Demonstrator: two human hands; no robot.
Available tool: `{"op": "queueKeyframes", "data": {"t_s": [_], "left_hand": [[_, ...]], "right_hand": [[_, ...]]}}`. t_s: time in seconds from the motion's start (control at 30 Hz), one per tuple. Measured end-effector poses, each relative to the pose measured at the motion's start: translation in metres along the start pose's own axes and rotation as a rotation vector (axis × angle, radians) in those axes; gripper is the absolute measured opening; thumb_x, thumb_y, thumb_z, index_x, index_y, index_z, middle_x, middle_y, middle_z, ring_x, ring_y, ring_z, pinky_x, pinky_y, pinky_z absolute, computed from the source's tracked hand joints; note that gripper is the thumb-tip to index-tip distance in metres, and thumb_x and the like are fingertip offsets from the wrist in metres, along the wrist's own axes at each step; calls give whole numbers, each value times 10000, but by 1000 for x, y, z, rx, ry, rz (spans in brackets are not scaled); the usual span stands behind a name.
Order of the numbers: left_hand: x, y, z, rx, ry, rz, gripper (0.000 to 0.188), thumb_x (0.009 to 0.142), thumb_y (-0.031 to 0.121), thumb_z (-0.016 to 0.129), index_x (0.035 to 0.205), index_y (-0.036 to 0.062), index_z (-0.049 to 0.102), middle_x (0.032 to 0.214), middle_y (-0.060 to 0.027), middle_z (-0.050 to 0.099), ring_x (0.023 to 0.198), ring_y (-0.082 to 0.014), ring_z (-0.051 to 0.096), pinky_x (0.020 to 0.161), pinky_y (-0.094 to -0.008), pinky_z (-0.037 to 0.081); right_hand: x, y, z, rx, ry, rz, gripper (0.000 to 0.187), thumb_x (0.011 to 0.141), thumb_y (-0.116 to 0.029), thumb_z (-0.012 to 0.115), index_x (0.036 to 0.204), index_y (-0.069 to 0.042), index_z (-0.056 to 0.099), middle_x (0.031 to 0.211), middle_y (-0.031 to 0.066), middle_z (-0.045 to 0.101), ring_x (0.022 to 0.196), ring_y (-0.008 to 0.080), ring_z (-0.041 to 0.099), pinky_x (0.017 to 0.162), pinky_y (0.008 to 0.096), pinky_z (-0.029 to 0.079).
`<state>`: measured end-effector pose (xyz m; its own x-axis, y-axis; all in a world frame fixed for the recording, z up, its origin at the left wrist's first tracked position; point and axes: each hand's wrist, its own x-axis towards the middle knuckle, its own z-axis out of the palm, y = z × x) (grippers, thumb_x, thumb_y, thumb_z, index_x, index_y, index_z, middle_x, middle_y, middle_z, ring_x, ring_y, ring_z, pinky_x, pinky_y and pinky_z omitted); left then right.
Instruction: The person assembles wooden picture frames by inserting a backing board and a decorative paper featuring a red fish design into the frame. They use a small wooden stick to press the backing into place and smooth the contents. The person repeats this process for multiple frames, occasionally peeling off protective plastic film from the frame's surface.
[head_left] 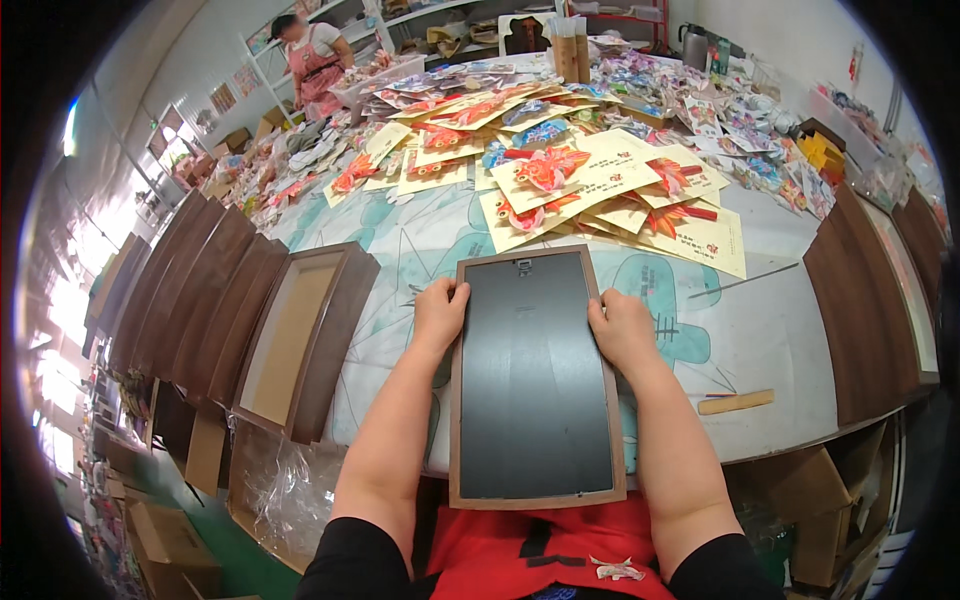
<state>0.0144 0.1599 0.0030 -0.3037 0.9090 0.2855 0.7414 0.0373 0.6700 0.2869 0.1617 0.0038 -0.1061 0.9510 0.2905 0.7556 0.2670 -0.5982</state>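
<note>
Between my two hands is a rectangular picture frame (535,375) with a brown wooden border and a dark back panel facing up. A small metal hanger shows near its far edge, and its near end reaches over the table's front edge. My left hand (440,312) grips the left side near the far corner. On the opposite side, my right hand (622,328) holds the border, thumb on top. The fingers under the frame are hidden. Just beyond it lies a heap of cream cards (590,165) with red and orange goldfish figures.
Brown frames stand in a row (215,290) at left; more are stacked (865,300) at right. A flat wooden strip (737,402) and a thin dark stick (745,281) lie on the table (780,340). Cardboard boxes (820,490) sit below. Another person (312,62) stands far left.
</note>
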Motion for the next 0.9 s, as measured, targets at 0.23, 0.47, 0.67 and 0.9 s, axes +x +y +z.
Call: {"op": "queueKeyframes", "data": {"t_s": [0.23,0.47,0.67,0.9], "left_hand": [[42,26,18,112,-129,427,307,851,215,652,1029,-34,642,1036,-200,651,983,-300,622,843,-347,466],[60,31,37,120,-255,328,214,853,213,640,970,38,676,886,-170,674,839,-334,645,750,-366,490],[40,27,30,276,-85,512,246,842,180,636,1026,18,648,1019,-190,635,954,-346,600,824,-390,469],[-127,97,-20,-86,-544,664,280,802,122,666,1056,16,616,1096,-147,593,1068,-327,538,950,-400,402]], "right_hand": [[-3,6,-2,252,-35,91,353,839,-307,610,900,38,654,703,232,643,699,390,641,654,440,507],[-5,10,-3,257,-59,122,395,830,-360,612,946,13,672,768,245,653,755,398,643,698,446,506],[-3,11,5,285,-68,100,410,824,-384,607,933,5,681,804,265,649,791,411,638,721,455,505],[-3,20,7,287,-11,80,407,821,-392,605,932,-9,689,839,265,650,821,415,636,748,454,507]]}}
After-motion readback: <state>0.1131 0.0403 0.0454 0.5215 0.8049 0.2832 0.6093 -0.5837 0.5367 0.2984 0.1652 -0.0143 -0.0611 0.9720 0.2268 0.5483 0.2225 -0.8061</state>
